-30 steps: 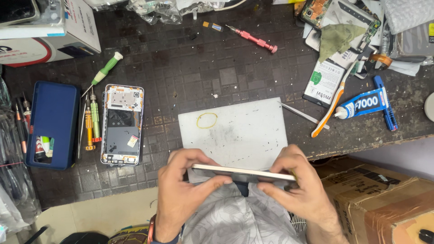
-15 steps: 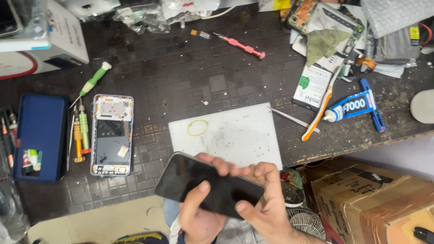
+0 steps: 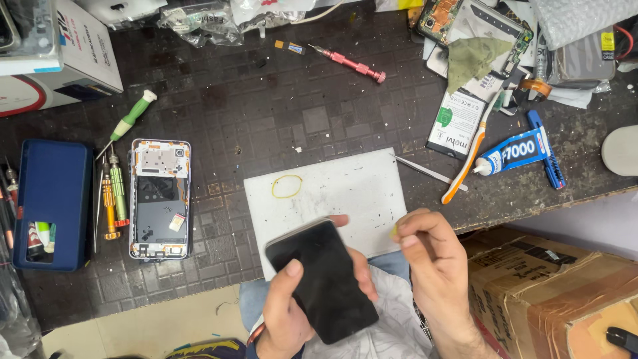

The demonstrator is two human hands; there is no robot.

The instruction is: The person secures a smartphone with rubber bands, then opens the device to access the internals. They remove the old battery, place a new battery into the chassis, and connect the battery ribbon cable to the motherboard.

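Observation:
My left hand point(image 3: 287, 311) holds a black phone screen panel point(image 3: 321, 279), glass side up, over my lap at the near edge of the dark table. My right hand point(image 3: 428, 266) hovers just right of the panel with thumb and forefinger pinched on a tiny yellowish bit point(image 3: 395, 232); I cannot tell what it is. A white work mat point(image 3: 345, 193) lies right behind the panel, with a yellow rubber band point(image 3: 287, 187) on it. An opened phone frame point(image 3: 159, 198) lies on the table to the left.
Left of the frame lie small screwdrivers point(image 3: 114, 196) and a blue case point(image 3: 52, 203). A pink screwdriver point(image 3: 349, 64) lies at the back. A glue tube point(image 3: 515, 151), orange toothbrush point(image 3: 470, 157) and phone battery point(image 3: 456, 123) sit right. A cardboard box point(image 3: 551, 292) stands lower right.
The panel went from edge-on in both hands to flat, glass up. My right hand has let go and moved off to the right, pinched; my left hand alone holds it now.

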